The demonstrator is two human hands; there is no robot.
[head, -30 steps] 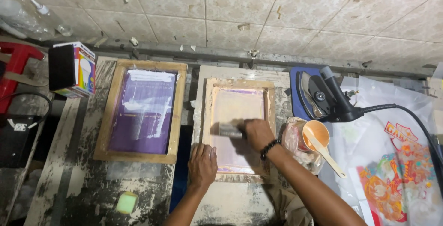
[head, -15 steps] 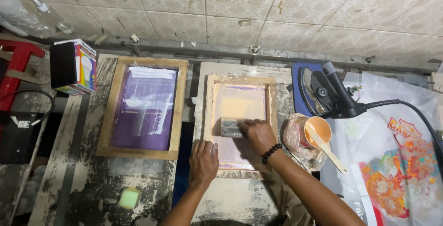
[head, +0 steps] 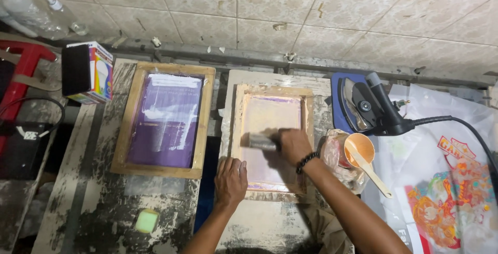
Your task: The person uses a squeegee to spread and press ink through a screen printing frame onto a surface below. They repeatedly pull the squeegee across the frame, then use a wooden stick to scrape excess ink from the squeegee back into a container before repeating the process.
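A wooden screen-printing frame (head: pixel 242 129) with a pale pinkish mesh lies in the middle of the stained bench. My right hand (head: pixel 293 145), with a dark bead bracelet at the wrist, grips a squeegee (head: pixel 261 142) that rests across the mesh at about mid height. My left hand (head: pixel 231 180) lies flat on the frame's lower left corner, fingers together, pressing it down. Ink on the mesh looks thin and light.
A second wooden frame (head: pixel 128 124) with purple mesh lies to the left. A small colourful box (head: pixel 88 72) stands behind it, a yellow-green sponge (head: pixel 147 220) in front. On the right are an orange ink cup (head: pixel 359 149) with a stick, an electric iron (head: pixel 363 103), and printed white cloth (head: pixel 446 181).
My right hand has drawn the squeegee down the mesh toward me, from near the frame's upper part to its middle. My left hand stays on the lower left corner.
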